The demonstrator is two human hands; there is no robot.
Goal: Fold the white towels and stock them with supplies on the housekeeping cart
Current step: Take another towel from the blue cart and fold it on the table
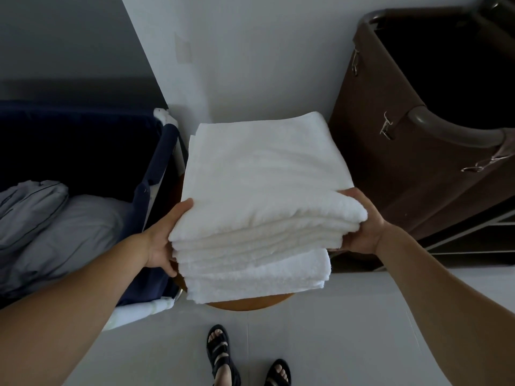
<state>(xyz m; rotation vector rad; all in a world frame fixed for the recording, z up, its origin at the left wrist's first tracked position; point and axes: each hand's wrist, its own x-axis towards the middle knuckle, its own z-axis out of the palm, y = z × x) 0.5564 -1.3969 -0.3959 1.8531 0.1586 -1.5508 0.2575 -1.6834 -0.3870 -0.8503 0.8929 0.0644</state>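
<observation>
Stack of folded white towels [259,190] sits mid-frame over a round wooden top [250,302], folded edges facing the person. Left hand [163,242] & right hand [361,227] each clamp a side of the upper bundle, thumbs on top, fingers tucked under. Lower towels jut out nearer the person, past the upper ones. Navy hamper [158,168] w/ grey linen [55,232] is just beside the stack's left edge; brown cart bag [404,140] is near on the right. White wall is close behind. Open floor [348,330] lies around the sandalled feet [220,352].
</observation>
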